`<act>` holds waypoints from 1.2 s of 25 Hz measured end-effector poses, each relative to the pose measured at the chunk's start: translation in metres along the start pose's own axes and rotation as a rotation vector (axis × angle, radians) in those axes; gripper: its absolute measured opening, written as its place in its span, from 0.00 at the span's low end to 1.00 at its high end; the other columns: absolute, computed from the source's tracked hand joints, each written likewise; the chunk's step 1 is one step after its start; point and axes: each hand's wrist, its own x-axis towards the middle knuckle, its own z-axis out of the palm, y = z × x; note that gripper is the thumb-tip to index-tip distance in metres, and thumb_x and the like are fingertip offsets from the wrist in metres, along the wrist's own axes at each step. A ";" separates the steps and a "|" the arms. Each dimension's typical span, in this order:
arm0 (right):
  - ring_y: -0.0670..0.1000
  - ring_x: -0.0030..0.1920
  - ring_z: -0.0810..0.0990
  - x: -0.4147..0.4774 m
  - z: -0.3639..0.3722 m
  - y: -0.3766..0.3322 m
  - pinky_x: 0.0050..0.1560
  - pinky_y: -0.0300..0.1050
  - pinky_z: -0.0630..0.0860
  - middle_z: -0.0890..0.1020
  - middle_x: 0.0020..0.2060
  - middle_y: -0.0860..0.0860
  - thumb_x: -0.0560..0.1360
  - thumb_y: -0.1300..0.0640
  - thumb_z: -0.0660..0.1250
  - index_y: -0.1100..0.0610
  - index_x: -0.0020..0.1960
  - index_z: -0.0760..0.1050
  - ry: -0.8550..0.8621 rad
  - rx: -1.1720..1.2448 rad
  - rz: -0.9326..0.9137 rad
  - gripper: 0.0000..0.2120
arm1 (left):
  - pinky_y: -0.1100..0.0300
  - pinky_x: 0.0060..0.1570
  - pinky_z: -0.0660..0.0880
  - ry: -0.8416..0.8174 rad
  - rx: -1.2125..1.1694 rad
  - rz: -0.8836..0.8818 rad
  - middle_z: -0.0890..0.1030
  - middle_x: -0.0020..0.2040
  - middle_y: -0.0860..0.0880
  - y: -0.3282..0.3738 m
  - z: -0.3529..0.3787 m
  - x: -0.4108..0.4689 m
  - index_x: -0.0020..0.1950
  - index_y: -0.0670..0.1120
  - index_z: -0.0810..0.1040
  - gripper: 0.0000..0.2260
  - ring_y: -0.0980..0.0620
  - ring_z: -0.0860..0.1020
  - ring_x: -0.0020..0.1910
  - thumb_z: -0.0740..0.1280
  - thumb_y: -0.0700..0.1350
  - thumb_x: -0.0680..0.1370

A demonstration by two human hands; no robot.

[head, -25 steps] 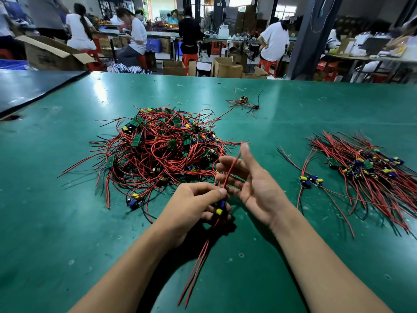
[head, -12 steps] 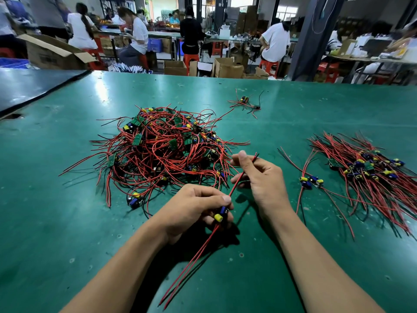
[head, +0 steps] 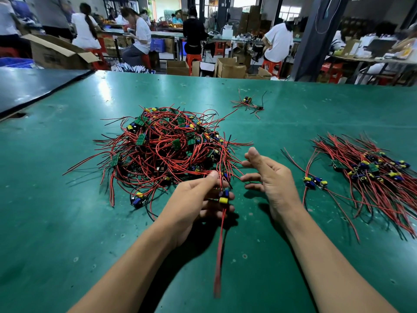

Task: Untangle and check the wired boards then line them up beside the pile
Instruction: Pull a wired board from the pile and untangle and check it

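A tangled pile (head: 164, 152) of small green boards with red and black wires lies at the table's middle. My left hand (head: 194, 202) grips one wired board (head: 223, 196) with yellow and blue parts; its red wires hang blurred toward me and others stick up. My right hand (head: 268, 177) hovers just right of it, fingers spread, holding nothing. On the right lies the sorted group of boards (head: 370, 170), wires fanned out, with one board (head: 314, 182) lying apart at its left edge.
The green table (head: 67, 222) stretches all around. A stray wired board (head: 248, 102) lies far behind the pile. A dark mat (head: 33, 84) covers the far left. Beyond the table edge, people sit at benches among cardboard boxes (head: 56, 53).
My right hand let go of the red wire ends and opened. The board's hanging wires swung from the lower left to straight down. My left hand rose slightly with the board.
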 end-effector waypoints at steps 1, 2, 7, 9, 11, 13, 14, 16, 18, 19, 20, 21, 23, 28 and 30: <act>0.48 0.34 0.82 0.000 0.001 0.000 0.32 0.39 0.78 0.87 0.44 0.51 0.64 0.33 0.73 0.55 0.48 0.84 -0.007 -0.020 0.005 0.27 | 0.58 0.34 0.80 0.018 -0.049 0.001 0.85 0.46 0.39 0.001 0.000 0.002 0.54 0.39 0.80 0.18 0.44 0.84 0.37 0.61 0.54 0.81; 0.48 0.34 0.82 -0.001 0.003 -0.001 0.32 0.39 0.77 0.86 0.43 0.50 0.65 0.33 0.72 0.55 0.48 0.83 -0.016 -0.042 0.003 0.26 | 0.57 0.37 0.81 0.029 -0.085 -0.001 0.85 0.48 0.39 0.002 -0.001 0.004 0.56 0.40 0.80 0.21 0.44 0.85 0.40 0.59 0.56 0.81; 0.44 0.33 0.77 -0.013 0.015 0.000 0.35 0.38 0.73 0.83 0.36 0.46 0.69 0.37 0.75 0.48 0.47 0.84 -0.110 -0.269 -0.144 0.16 | 0.56 0.41 0.82 0.036 -0.102 0.011 0.85 0.51 0.43 -0.001 -0.006 0.008 0.60 0.44 0.79 0.23 0.44 0.85 0.45 0.56 0.60 0.81; 0.42 0.37 0.77 -0.020 0.018 0.002 0.40 0.34 0.72 0.82 0.39 0.46 0.68 0.41 0.76 0.46 0.51 0.84 -0.195 -0.441 -0.246 0.15 | 0.55 0.40 0.82 0.044 -0.116 0.034 0.86 0.45 0.47 -0.003 -0.006 0.009 0.60 0.45 0.80 0.23 0.48 0.84 0.42 0.56 0.60 0.81; 0.41 0.44 0.77 -0.024 0.022 0.005 0.47 0.28 0.70 0.79 0.45 0.47 0.69 0.48 0.76 0.45 0.57 0.82 -0.276 -0.633 -0.362 0.17 | 0.57 0.40 0.82 0.062 -0.140 0.044 0.84 0.42 0.48 -0.002 -0.006 0.008 0.59 0.47 0.81 0.22 0.51 0.83 0.39 0.57 0.60 0.80; 0.40 0.48 0.77 -0.023 0.024 0.007 0.50 0.26 0.68 0.78 0.47 0.49 0.70 0.59 0.75 0.49 0.58 0.82 -0.257 -0.700 -0.434 0.17 | 0.55 0.42 0.81 0.065 -0.133 0.056 0.85 0.45 0.47 -0.001 -0.006 0.008 0.59 0.49 0.80 0.19 0.50 0.83 0.40 0.57 0.59 0.81; 0.41 0.48 0.77 -0.021 0.024 0.008 0.50 0.26 0.69 0.79 0.47 0.49 0.70 0.62 0.74 0.51 0.57 0.82 -0.197 -0.697 -0.453 0.16 | 0.54 0.43 0.80 0.068 -0.096 0.081 0.86 0.46 0.48 -0.001 -0.005 0.006 0.59 0.49 0.79 0.16 0.50 0.83 0.40 0.59 0.56 0.81; 0.42 0.45 0.79 -0.015 0.018 0.007 0.52 0.32 0.73 0.79 0.47 0.49 0.71 0.63 0.74 0.51 0.54 0.83 -0.019 -0.668 -0.454 0.14 | 0.57 0.42 0.79 0.113 0.208 0.259 0.86 0.45 0.49 -0.003 -0.004 0.003 0.58 0.48 0.80 0.10 0.53 0.83 0.39 0.63 0.49 0.81; 0.46 0.45 0.80 -0.006 0.005 0.006 0.54 0.38 0.75 0.80 0.49 0.51 0.72 0.61 0.74 0.51 0.56 0.82 0.155 -0.681 -0.385 0.13 | 0.66 0.42 0.76 0.189 0.681 0.537 0.85 0.41 0.55 -0.011 -0.006 0.000 0.53 0.48 0.83 0.06 0.61 0.80 0.36 0.68 0.45 0.79; 0.49 0.47 0.80 -0.002 -0.003 0.005 0.55 0.40 0.73 0.80 0.51 0.52 0.73 0.60 0.73 0.51 0.57 0.82 0.223 -0.729 -0.330 0.13 | 0.68 0.41 0.74 0.191 0.826 0.623 0.84 0.40 0.57 -0.014 -0.006 -0.002 0.50 0.48 0.84 0.05 0.62 0.79 0.36 0.69 0.44 0.78; 0.52 0.49 0.80 0.003 -0.012 0.005 0.55 0.41 0.71 0.80 0.52 0.53 0.73 0.59 0.73 0.51 0.57 0.82 0.277 -0.795 -0.271 0.13 | 0.70 0.39 0.72 0.169 0.911 0.656 0.83 0.38 0.58 -0.016 -0.006 -0.004 0.48 0.48 0.84 0.05 0.63 0.78 0.34 0.69 0.44 0.78; 0.55 0.53 0.79 0.006 -0.020 0.005 0.55 0.43 0.70 0.80 0.54 0.55 0.74 0.58 0.73 0.51 0.58 0.82 0.320 -0.866 -0.212 0.13 | 0.71 0.37 0.70 0.143 0.964 0.663 0.83 0.37 0.57 -0.018 -0.006 -0.005 0.47 0.47 0.84 0.05 0.65 0.76 0.32 0.69 0.45 0.78; 0.59 0.59 0.76 0.007 -0.031 0.003 0.58 0.49 0.71 0.78 0.57 0.57 0.74 0.55 0.72 0.50 0.60 0.81 0.382 -1.028 -0.096 0.15 | 0.70 0.38 0.69 0.113 1.032 0.649 0.84 0.39 0.56 -0.020 -0.008 -0.004 0.48 0.47 0.84 0.06 0.66 0.75 0.32 0.68 0.46 0.78; 0.58 0.59 0.77 0.000 -0.012 0.005 0.64 0.52 0.72 0.79 0.57 0.55 0.76 0.54 0.70 0.53 0.60 0.81 0.155 -1.061 -0.264 0.13 | 0.54 0.41 0.75 0.129 1.198 0.650 0.84 0.39 0.50 -0.018 -0.009 -0.006 0.46 0.47 0.81 0.09 0.48 0.79 0.41 0.65 0.50 0.78; 0.57 0.59 0.77 -0.004 -0.001 0.012 0.63 0.51 0.73 0.80 0.56 0.54 0.77 0.51 0.69 0.51 0.58 0.82 0.004 -1.094 -0.229 0.12 | 0.52 0.40 0.74 0.180 1.307 0.617 0.82 0.37 0.49 -0.017 -0.007 -0.008 0.44 0.47 0.78 0.11 0.46 0.78 0.40 0.63 0.53 0.78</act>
